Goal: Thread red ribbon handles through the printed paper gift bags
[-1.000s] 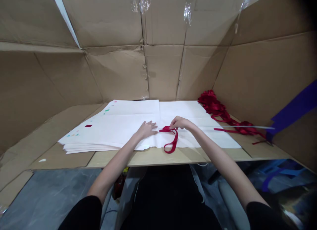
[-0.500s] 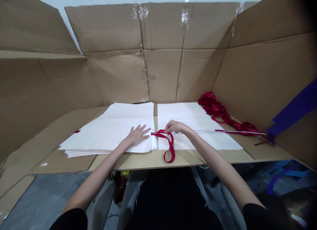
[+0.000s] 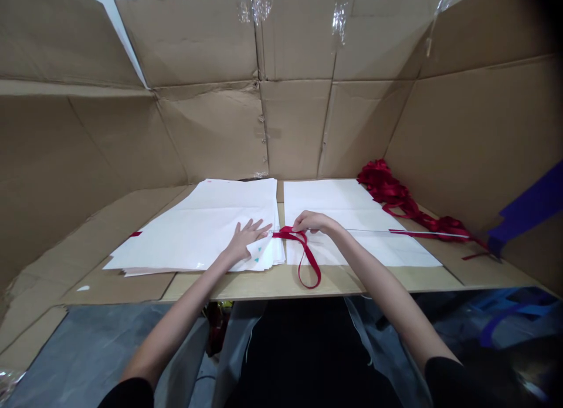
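Note:
My left hand (image 3: 244, 242) lies with fingers spread on a stack of white sheets (image 3: 193, 232). Beside its palm, a piece of the top sheet (image 3: 260, 253) is folded over and shows small teal marks. My right hand (image 3: 315, 221) pinches a red ribbon (image 3: 313, 268) at the gap between this stack and the white paper on the right (image 3: 352, 250). One ribbon end reaches the stack's right edge, near my left fingertips, and a loop droops over the table's front edge. The pinching fingertips are partly hidden.
A heap of red ribbon (image 3: 382, 182) trails along the right side. A thin pale strip (image 3: 422, 233) runs rightward from near my right hand. Cardboard walls (image 3: 211, 126) enclose the back and sides. A blue-purple strip (image 3: 534, 200) hangs at the right. A red tab (image 3: 136, 234) shows at the stack's left.
A piece of the top sheet by my left palm is now folded over, showing teal marks. The ribbon loop has swung slightly right. The whole view has shifted a little.

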{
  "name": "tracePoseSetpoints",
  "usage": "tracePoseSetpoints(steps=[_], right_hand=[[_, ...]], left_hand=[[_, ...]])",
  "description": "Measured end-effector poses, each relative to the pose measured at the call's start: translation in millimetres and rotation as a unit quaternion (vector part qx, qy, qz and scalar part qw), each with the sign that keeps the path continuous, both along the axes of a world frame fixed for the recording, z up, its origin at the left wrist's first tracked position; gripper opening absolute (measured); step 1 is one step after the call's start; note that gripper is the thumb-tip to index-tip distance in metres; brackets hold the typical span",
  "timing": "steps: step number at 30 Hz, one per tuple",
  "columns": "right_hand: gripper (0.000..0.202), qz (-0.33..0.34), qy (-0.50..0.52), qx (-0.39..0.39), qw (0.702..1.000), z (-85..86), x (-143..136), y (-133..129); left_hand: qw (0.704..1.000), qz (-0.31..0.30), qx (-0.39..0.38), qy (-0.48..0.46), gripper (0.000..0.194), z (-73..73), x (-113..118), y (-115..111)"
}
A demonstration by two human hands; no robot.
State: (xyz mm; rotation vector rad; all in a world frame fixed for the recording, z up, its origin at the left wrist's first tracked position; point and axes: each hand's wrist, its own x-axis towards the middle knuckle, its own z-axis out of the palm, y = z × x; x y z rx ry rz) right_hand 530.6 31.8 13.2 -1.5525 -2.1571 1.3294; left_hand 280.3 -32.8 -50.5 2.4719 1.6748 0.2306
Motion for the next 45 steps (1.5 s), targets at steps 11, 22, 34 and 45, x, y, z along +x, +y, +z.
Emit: tracePoseSetpoints(steps=[11,22,34,45], right_hand=[[0.016,0.036,0.198,-0.072,0.977,23.6,-34.9,-4.2],[0.013,-0.047,0.3,-0.201,0.931,14.2,-63.1,10.0],[0.009,-0.038,0.308,-0.163,0.937,21.2,-62.8,-1.8],[0.022,0.019,0.181,-0.068,0.981,24.8,-54.5,-0.4]], left_hand=[[0.996,0.03,0.021,-0.076,0.057,6.7,12.6,3.1],[0.973,0.007,0.088,-0.215,0.041,10.5,27.5,12.7],[0.865,0.054,-0.021,-0.498,0.043,20.2,18.4,21.4],[0.881,0.045,0.05,-0.468,0.03,14.6,24.5,16.3]])
